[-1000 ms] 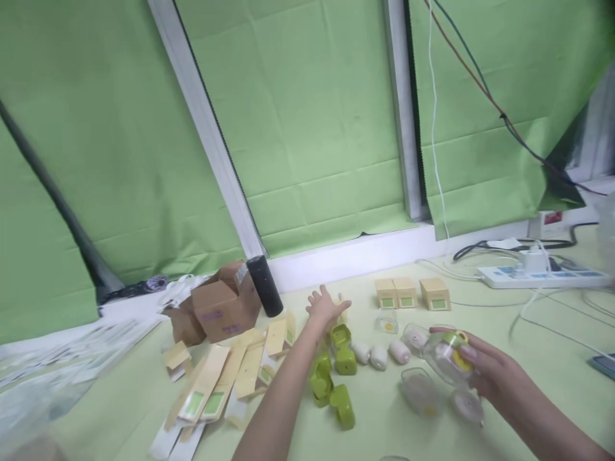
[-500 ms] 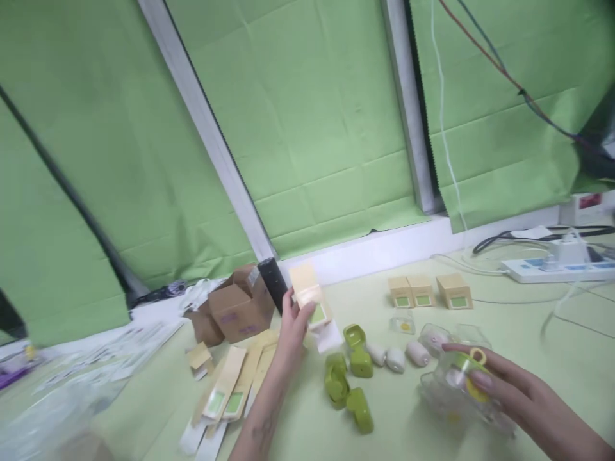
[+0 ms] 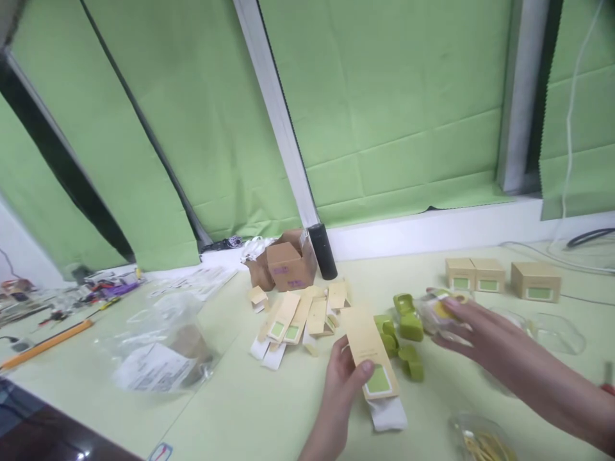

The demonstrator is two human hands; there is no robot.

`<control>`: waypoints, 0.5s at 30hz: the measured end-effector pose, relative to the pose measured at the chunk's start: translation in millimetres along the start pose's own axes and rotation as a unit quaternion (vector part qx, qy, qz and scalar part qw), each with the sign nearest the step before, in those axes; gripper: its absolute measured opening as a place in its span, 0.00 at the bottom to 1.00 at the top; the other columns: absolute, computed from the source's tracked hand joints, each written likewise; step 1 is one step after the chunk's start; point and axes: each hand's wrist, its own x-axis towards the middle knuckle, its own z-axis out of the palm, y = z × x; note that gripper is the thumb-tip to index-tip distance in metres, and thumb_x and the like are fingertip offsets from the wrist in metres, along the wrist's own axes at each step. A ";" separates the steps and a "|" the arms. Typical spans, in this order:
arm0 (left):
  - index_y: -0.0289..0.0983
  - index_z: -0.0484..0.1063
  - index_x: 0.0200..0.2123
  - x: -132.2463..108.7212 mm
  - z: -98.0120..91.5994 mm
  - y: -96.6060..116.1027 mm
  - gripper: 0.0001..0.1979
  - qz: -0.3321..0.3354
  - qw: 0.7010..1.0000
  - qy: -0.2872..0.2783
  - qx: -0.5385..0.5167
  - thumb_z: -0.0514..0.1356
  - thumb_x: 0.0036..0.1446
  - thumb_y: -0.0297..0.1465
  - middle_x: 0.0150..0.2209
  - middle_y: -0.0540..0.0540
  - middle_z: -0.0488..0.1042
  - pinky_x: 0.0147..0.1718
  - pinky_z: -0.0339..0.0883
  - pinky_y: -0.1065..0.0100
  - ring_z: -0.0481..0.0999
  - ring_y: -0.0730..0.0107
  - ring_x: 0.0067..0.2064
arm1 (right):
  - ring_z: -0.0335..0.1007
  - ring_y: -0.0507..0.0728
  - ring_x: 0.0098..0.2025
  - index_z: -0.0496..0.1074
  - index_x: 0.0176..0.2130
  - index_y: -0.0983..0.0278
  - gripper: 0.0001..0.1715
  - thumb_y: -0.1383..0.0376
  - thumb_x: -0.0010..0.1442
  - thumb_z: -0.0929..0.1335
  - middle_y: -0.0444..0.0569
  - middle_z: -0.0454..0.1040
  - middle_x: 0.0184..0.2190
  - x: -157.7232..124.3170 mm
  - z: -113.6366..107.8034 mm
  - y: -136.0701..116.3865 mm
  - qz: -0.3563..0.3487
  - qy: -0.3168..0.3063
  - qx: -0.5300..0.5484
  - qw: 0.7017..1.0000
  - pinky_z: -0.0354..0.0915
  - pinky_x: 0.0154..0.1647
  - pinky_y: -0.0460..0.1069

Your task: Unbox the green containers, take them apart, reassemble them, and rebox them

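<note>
My left hand [image 3: 342, 378] is closed on a flattened tan carton [image 3: 369, 349] with a green label, held just above the table near me. My right hand [image 3: 475, 330] is closed on a clear plastic piece with a yellow ring [image 3: 439, 309], reaching leftward over the green plastic cases [image 3: 406, 326]. A pile of more flat tan cartons [image 3: 298, 314] lies to the left of my left hand.
Three folded tan boxes [image 3: 500, 276] stand at the back right. Brown cardboard boxes [image 3: 286, 267] and a black cylinder [image 3: 323, 251] sit by the window ledge. A clear plastic bag [image 3: 158, 349] lies left. Clear plastic shells [image 3: 552, 333] lie right. Tools and a pencil [image 3: 48, 339] sit far left.
My left hand has pulled the flat carton back toward me and lowered it. The right hand moved left with the clear piece. The view swung to the left.
</note>
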 end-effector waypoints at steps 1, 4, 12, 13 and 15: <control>0.37 0.60 0.50 0.1 0.3 -3.7 0.29 -0.001 1.000 -0.009 0.003 0.65 0.46 0.37 0.51 0.37 0.70 0.51 0.61 0.55 0.68 0.51 0.53 | 0.68 0.67 0.51 0.63 0.55 0.54 0.33 0.46 0.53 0.67 0.49 0.59 0.61 3.6 12.4 -5.3 -0.006 0.009 -0.002 1.000 0.63 0.54 0.61; 0.38 0.56 0.51 1.5 0.0 -11.8 0.34 -0.003 0.999 -0.036 0.010 0.67 0.43 0.39 0.51 0.35 0.69 0.48 0.63 0.54 0.70 0.51 0.51 | 0.67 0.64 0.52 0.58 0.57 0.56 0.35 0.48 0.55 0.67 0.50 0.61 0.59 12.0 43.6 -12.8 -0.051 -0.034 0.018 0.998 0.60 0.57 0.61; 0.41 0.51 0.48 -5.3 -4.4 -10.1 0.32 0.034 0.997 -0.061 0.042 0.66 0.46 0.37 0.49 0.38 0.68 0.44 0.66 0.56 0.72 0.56 0.47 | 0.68 0.60 0.50 0.64 0.51 0.60 0.26 0.47 0.62 0.59 0.51 0.71 0.49 13.3 71.9 -10.7 -0.044 -0.234 0.028 0.971 0.62 0.54 0.56; 0.41 0.49 0.48 -7.0 -4.9 -9.6 0.32 0.033 0.996 -0.064 0.055 0.66 0.46 0.37 0.49 0.38 0.68 0.45 0.66 0.56 0.72 0.56 0.47 | 0.68 0.59 0.50 0.64 0.51 0.60 0.27 0.46 0.61 0.58 0.51 0.71 0.48 13.6 71.3 -8.7 -0.055 -0.232 0.011 0.971 0.62 0.53 0.56; 0.42 0.46 0.49 -10.5 -5.8 -9.6 0.34 0.033 0.992 -0.077 0.098 0.65 0.46 0.36 0.49 0.38 0.67 0.46 0.65 0.55 0.71 0.57 0.48 | 0.70 0.59 0.46 0.65 0.50 0.60 0.29 0.44 0.61 0.56 0.51 0.73 0.45 13.8 69.6 -4.2 -0.081 -0.211 -0.038 0.973 0.64 0.50 0.56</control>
